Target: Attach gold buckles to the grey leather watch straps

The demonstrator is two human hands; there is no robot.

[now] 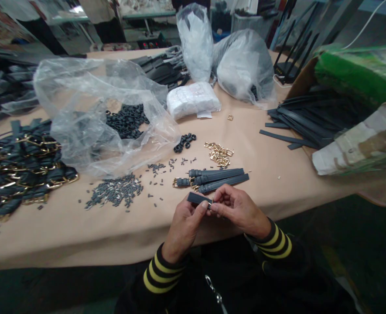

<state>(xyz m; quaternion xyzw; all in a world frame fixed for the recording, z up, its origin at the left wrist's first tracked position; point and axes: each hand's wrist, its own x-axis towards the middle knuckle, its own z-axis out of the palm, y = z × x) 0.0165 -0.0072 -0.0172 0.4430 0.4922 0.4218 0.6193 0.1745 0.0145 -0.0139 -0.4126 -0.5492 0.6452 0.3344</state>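
Between both hands, just above the table's front edge, is a dark strap (pixel 198 199) with a gold buckle (pixel 210 205) at its right end. My left hand (pixel 186 220) is closed on the strap, thumb lying over it. The fingers of my right hand (pixel 239 211) pinch at the buckle; the exact grip is partly hidden. Right behind the hands lie several dark straps (pixel 223 178), some with gold buckles at their left ends. A small heap of loose gold buckles (pixel 218 153) sits beyond them, and dark loops (pixel 184 142) are to its left.
Many small dark pieces (pixel 116 191) are spread on the left of the brown-covered table (pixel 140 233). A clear plastic bag (pixel 81 87) holds more loops. Buckled straps (pixel 19 170) pile up at far left. Long strips (pixel 305 115) spill from a box at right. White bundles and bags stand behind.
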